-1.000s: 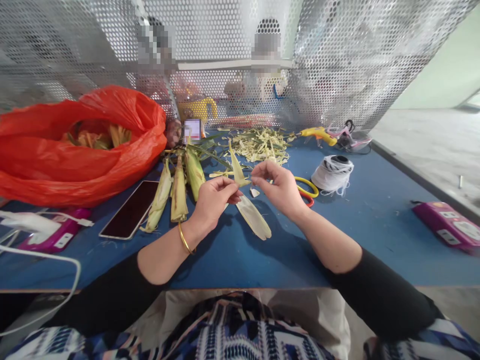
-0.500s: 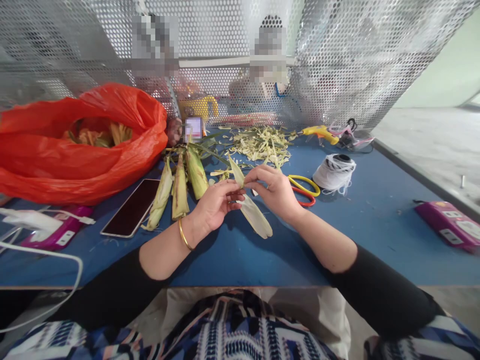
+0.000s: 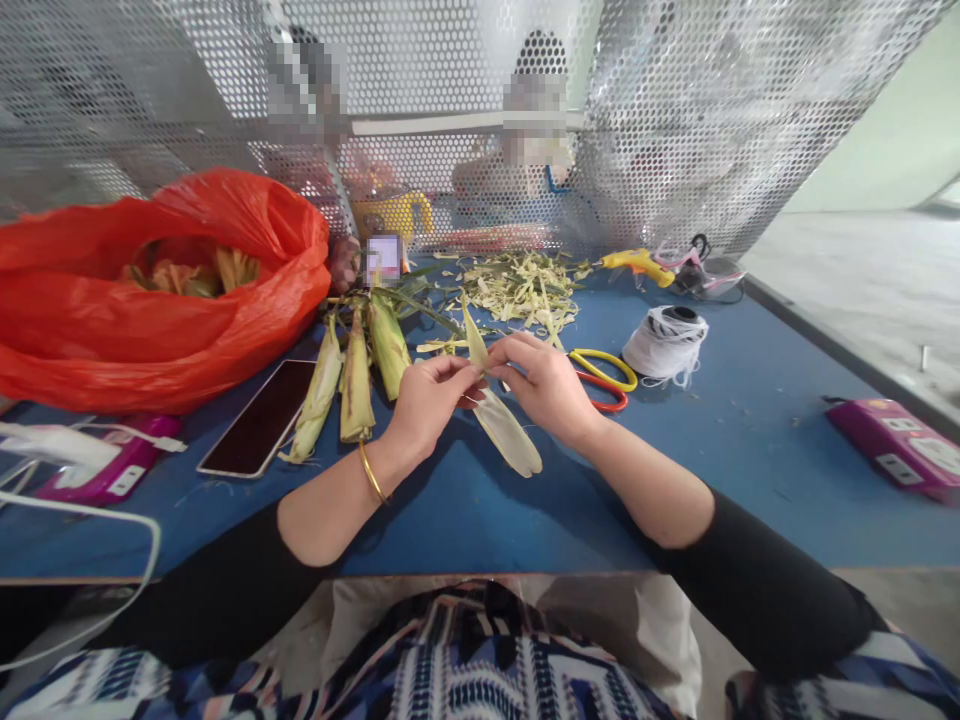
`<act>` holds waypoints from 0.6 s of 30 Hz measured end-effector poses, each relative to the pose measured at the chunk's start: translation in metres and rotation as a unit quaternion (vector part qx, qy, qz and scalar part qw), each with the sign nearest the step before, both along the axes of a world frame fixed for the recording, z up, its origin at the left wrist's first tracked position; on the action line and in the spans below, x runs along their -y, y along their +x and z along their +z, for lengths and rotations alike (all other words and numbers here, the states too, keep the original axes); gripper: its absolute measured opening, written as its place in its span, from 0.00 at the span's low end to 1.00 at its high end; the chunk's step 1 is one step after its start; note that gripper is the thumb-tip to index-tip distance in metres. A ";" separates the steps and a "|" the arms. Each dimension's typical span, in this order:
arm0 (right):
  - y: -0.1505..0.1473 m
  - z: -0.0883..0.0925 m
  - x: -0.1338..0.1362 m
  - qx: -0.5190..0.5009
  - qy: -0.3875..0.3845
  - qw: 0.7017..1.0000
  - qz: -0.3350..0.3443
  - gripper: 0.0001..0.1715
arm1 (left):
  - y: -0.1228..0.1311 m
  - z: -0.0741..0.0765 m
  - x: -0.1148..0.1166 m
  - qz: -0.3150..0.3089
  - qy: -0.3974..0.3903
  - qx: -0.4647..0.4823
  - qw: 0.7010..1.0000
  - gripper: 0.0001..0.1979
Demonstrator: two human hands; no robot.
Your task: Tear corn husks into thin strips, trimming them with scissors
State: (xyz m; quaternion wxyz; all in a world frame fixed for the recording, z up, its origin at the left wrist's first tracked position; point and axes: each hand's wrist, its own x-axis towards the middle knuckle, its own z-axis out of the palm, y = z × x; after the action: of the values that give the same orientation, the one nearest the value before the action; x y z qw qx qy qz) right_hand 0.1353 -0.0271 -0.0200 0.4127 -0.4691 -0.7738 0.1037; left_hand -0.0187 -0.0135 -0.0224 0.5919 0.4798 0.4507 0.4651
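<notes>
pinching the husk [image 3: 508, 436] inward of the near edge of the desk [image 3: 480, 535], the left hand [image 3: 426, 405] is now joined by the right hand [image 3: 551, 388], also gripping, likely permitting two-handed work.

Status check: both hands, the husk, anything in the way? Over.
Left hand pinching pale husk. Right hand fingers at same spot, grip unclear. Yellow loop handle close beside right hand; no obstruction seen at husk.

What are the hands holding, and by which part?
Pale husk, pinched between its pointed and broad ends by the left hand; the right hand touches there too.
</notes>
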 end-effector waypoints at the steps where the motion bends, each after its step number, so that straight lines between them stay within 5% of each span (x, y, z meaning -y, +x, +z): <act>1: 0.000 0.000 0.000 -0.009 -0.018 1.000 -0.005 0.08 | 0.000 0.000 0.000 0.002 0.019 -0.010 1.000 0.08; 10: -0.003 0.002 0.000 -0.101 -0.078 0.991 -0.031 0.04 | 0.000 0.001 0.003 -0.007 0.052 -0.030 0.998 0.03; 18: -0.002 0.003 0.000 -0.086 -0.029 0.995 0.033 0.04 | -0.002 0.005 0.002 -0.014 -0.056 0.045 0.997 0.06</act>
State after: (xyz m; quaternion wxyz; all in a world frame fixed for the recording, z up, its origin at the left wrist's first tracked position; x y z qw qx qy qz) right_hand 0.1337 -0.0276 -0.0169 0.4603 -0.4446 -0.7472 0.1793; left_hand -0.0210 -0.0151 -0.0172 0.6444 0.4305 0.4421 0.4516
